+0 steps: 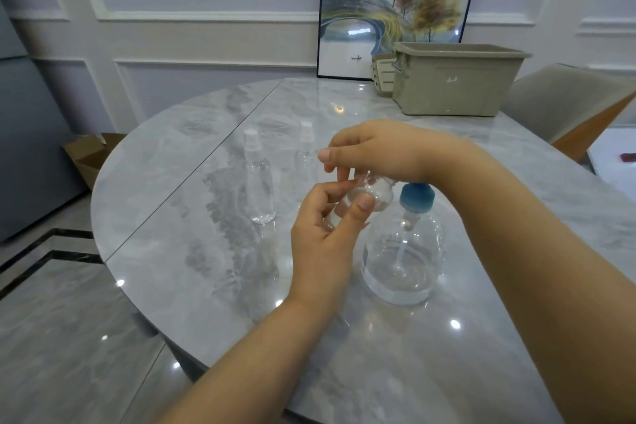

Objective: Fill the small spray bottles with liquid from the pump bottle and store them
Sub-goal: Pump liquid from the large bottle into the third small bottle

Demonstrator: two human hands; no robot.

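Note:
My left hand point(325, 234) grips the body of a small clear spray bottle point(373, 194), held above the table. My right hand point(375, 150) comes over from the right and its fingers pinch the top of that same bottle. Just right of it stands the clear pump bottle point(401, 258) with a blue pump head point(417, 194) and some liquid in the bottom. Two more small clear spray bottles stand upright on the table: one to the left point(258, 179), one behind my hands point(305, 155), partly hidden.
A beige storage bin point(454, 79) with a latch sits at the table's far right, a smaller beige piece beside it. A framed picture point(392, 7) leans on the wall behind. A chair point(568, 103) stands at the right, a cardboard box point(91, 155) on the floor left.

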